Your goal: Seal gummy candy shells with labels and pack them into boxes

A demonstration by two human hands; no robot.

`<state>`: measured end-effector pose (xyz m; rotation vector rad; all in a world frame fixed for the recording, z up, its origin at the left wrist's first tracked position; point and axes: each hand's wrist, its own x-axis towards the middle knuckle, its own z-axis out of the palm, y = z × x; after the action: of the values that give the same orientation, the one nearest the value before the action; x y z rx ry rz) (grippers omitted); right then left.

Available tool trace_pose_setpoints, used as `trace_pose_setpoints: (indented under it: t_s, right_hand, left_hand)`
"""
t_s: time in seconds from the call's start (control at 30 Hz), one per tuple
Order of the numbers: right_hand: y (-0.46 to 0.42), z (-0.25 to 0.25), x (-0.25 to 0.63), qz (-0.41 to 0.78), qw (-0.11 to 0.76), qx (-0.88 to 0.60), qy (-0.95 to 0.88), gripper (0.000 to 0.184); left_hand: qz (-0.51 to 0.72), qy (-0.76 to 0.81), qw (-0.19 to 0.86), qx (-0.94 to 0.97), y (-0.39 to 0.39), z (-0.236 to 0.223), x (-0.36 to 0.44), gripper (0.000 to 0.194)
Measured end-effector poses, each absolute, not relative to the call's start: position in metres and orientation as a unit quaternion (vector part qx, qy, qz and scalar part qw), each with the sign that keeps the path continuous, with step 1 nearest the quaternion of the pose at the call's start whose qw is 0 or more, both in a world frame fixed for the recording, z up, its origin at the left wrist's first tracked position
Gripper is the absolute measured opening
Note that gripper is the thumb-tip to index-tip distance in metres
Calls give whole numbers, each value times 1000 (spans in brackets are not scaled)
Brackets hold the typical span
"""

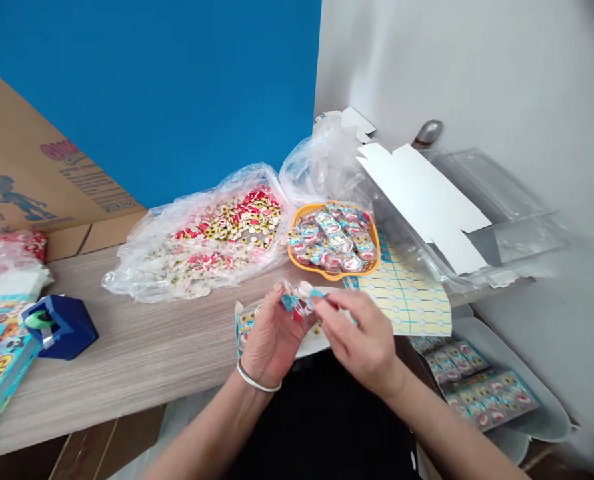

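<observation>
Above the near edge of the table, my left hand is curled around a small clear plastic pack with blue and red in it. My right hand pinches a small light-blue piece against the pack's right side. Its exact kind is too small to make out. Partly hidden under both hands lies a flat printed pack with yellow round pieces. Just beyond my hands sits an orange plastic basket full of small clear packs with colourful prints.
A clear bag of red, yellow and white discs lies behind at left. A blue tape dispenser and printed box stand far left. White cardboard rests on clear trays at right, beside a yellow patterned sheet. Filled packs sit lower right.
</observation>
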<state>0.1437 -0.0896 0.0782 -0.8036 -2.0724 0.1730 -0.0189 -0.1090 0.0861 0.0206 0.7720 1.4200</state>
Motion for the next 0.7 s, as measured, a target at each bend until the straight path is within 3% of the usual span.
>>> trace_pose_setpoints:
  t_s: [0.1,0.2,0.37,0.47,0.6,0.7]
  right_hand:
    - [-114,64,140,68,398,-293,-867,40]
    - [-125,59,133,153,403,-286,-856,30]
    - [-125,52,119,273,447,-435,-733,24]
    - [-123,47,112,374,399,-482,-684,27]
    - [-120,46,112,539,375,-435,-616,23]
    - [-112,50,119,484,428,-457,-611,22]
  left_hand:
    - [617,342,709,-17,-120,82,-13,25]
    - [638,351,685,-20,-127,79,-13,28]
    - [689,332,644,24,-134,75,-10,25]
    - [713,342,611,46,-134,75,-7,25]
    - [717,351,599,70,-133,78,-10,25]
    - [706,347,617,27,-132,81,-15,17]
